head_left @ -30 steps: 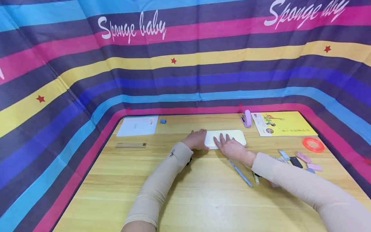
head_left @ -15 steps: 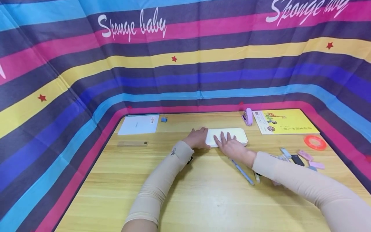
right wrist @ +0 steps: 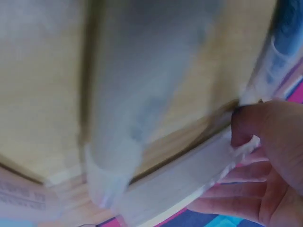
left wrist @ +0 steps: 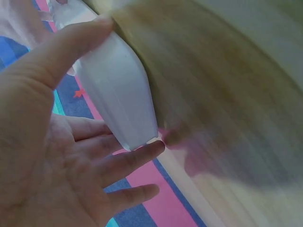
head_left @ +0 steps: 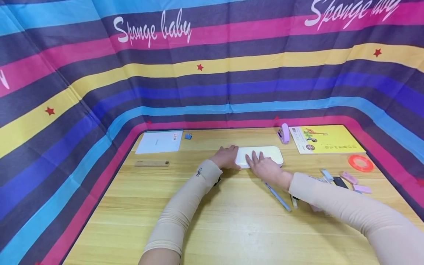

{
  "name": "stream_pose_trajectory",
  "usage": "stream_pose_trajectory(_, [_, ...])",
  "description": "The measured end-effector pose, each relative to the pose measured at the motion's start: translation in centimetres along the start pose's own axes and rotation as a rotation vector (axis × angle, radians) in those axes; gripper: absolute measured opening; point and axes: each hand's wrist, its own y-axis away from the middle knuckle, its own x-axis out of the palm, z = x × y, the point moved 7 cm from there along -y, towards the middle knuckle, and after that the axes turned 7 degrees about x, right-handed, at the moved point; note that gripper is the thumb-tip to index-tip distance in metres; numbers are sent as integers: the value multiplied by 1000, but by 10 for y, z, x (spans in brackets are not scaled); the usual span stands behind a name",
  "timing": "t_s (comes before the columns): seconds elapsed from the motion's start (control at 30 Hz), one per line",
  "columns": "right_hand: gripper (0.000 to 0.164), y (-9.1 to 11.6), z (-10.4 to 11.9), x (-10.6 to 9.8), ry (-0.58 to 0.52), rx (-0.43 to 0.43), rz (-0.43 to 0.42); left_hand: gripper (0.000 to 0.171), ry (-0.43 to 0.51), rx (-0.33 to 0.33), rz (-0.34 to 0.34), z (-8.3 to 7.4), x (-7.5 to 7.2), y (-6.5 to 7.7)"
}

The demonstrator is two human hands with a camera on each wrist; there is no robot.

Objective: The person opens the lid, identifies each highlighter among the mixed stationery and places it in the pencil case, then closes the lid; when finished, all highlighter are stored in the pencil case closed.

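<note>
A white pencil case [head_left: 274, 154] with rounded corners lies closed on the wooden table. At its left end my left hand [head_left: 226, 157] holds it, with the thumb on the near side and the fingers around the far side. In the left wrist view the case end [left wrist: 116, 75] sits between thumb and fingers. My right hand [head_left: 266, 171] rests its spread fingers on the lid. The right wrist view has that thumb touching the near side of the case [right wrist: 175, 184]. Under my right wrist lie a blue pen [head_left: 277, 197] and a pale pen [head_left: 293, 202].
Right of my forearm are several erasers [head_left: 349, 177] and an orange tape ring [head_left: 360, 163]. At the back stand a purple stapler [head_left: 283, 133], a yellow book [head_left: 328, 139], a white booklet [head_left: 159, 142] and a blue sharpener-like piece [head_left: 188, 136]. A wooden ruler [head_left: 152, 163] lies left.
The head view has shifted slightly. Both hands stay on the white pencil case in nearly the same place.
</note>
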Motion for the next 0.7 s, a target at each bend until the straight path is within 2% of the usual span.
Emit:
stream_pose_trajectory(0.43, [68, -1, -6, 8, -208, 24, 63, 96, -6, 12, 12, 0, 1, 1])
stream_pose_trajectory(0.6, [73, -2, -6, 8, -234, 16, 60, 96, 4, 10, 11, 1, 1, 1])
stream_pose_trajectory(0.7, [74, -3, -5, 6, -212, 6, 49, 97, 2, 16, 7, 1, 1, 1])
